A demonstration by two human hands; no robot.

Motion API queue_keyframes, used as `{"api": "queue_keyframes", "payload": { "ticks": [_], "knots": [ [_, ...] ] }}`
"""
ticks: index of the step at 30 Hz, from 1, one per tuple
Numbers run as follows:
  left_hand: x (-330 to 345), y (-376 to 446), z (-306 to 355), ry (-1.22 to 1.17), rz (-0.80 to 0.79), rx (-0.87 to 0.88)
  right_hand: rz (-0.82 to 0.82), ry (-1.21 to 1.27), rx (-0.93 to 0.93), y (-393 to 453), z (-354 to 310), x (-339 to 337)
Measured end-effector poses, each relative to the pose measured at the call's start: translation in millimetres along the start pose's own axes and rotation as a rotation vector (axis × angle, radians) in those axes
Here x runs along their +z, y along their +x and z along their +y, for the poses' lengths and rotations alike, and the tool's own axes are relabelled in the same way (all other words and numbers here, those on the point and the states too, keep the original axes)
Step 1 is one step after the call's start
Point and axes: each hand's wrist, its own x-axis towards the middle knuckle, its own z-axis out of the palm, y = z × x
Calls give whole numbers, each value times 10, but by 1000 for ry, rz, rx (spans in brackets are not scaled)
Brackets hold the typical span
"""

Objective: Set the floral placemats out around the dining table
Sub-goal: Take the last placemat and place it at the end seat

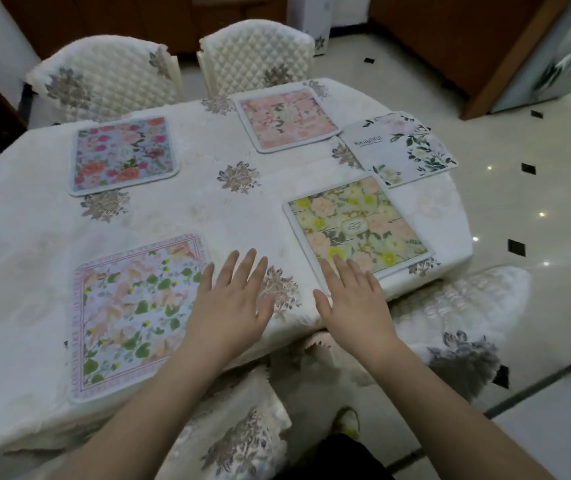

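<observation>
Several floral placemats lie flat on the cream tablecloth of the dining table (27, 237). A blue and pink one (123, 155) is far left, a pink one (286, 119) far middle, a white leafy one (402, 147) at the far right edge. A yellow-flowered one (358, 223) lies near right, a green-leaf one (128, 317) near left. My left hand (230, 306) is open, palm down, over the right edge of the green-leaf mat. My right hand (353, 299) is open, fingertips on the near corner of the yellow mat. Neither hand holds anything.
Two quilted cream chairs (104, 77) (256, 53) stand at the far side. Another covered chair (457, 313) sits at the near right, and one (239, 427) is below my arms. The tiled floor (519, 209) lies to the right.
</observation>
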Motion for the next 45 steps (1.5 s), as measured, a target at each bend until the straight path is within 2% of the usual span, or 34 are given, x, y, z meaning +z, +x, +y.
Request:
{"api": "queue_keyframes", "payload": {
  "ticks": [9,15,35,45],
  "knots": [
    [-101,509,1262,22,63,0,33,35,24,123,1253,-290],
    [-157,762,1786,34,46,-5,18,40,-5,203,1779,-399],
    [-310,1727,2443,-16,39,243,89,43,252,288,2492,-582],
    [-272,2240,3044,-17,43,216,98,51,251,569,3261,-719]
  ]
}}
